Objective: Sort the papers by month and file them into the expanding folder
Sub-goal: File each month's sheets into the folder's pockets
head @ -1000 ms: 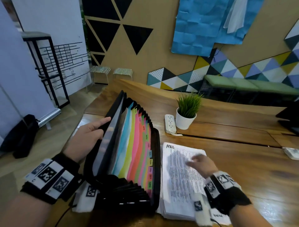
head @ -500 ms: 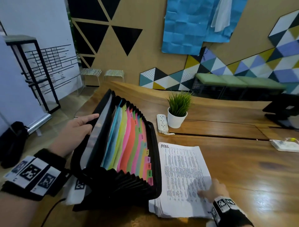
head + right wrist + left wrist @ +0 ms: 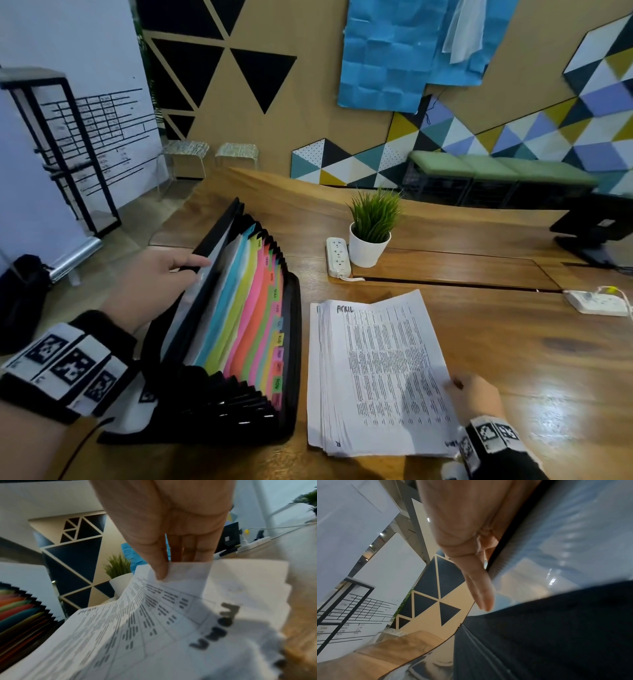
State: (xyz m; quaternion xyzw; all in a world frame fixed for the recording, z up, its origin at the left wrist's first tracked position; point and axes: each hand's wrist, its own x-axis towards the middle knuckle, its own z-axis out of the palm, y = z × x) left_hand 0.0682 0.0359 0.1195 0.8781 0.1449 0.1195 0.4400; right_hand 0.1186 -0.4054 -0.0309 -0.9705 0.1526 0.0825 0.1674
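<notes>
Right wrist view shows the right hand pinching the top sheet of the papers beside the expanding folder; the left hand grips the folder's cover. A second sheet may cling.

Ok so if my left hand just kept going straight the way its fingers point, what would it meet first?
Probably nothing new: the left hand already grips the front cover of the expanding folder, fingers pointing across its top edge. Going on, they would likely meet the coloured dividers first, though depth is unclear.
</notes>
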